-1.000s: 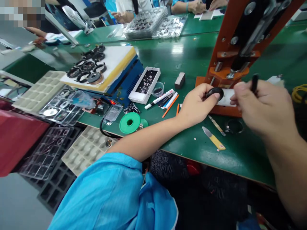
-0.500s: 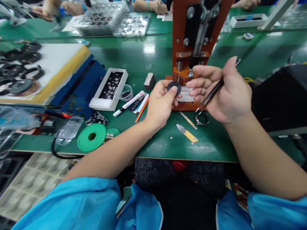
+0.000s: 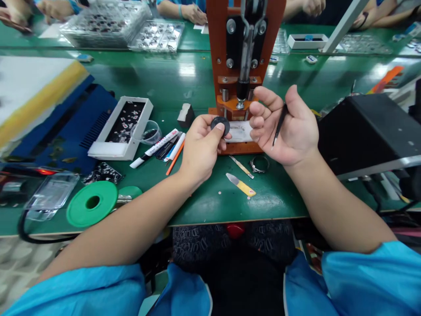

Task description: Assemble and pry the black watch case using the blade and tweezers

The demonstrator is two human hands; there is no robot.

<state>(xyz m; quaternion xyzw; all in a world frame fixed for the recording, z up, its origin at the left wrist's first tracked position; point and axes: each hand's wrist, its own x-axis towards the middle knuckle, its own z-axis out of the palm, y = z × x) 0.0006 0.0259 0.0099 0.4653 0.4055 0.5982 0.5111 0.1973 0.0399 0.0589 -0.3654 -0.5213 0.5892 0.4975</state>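
Observation:
My left hand (image 3: 199, 151) pinches a small black disc (image 3: 216, 122) between thumb and fingers, in front of the press. To its right my right hand (image 3: 297, 136) is turned palm up with loosely curled fingers. It keeps black tweezers (image 3: 280, 123) at the base of the thumb, their tips pointing down across the palm. Below the hands a yellow-handled blade (image 3: 241, 184), a thin knife (image 3: 241, 166) and a dark metal ring (image 3: 259, 164) lie on the green table (image 3: 210, 208).
An orange lever press (image 3: 219, 66) stands just behind my hands. Left lie pens (image 3: 161, 142), a white box of small parts (image 3: 143, 118), a clear cup (image 3: 151, 132) and a green spool (image 3: 107, 193). A black box (image 3: 371, 127) stands right. Other people's hands (image 3: 194, 14) are across the table.
The view has swung to the right, so table things appear further left. In my right hand the tweezers have tilted to point more steeply down over the palm. My left hand still pinches the disc.

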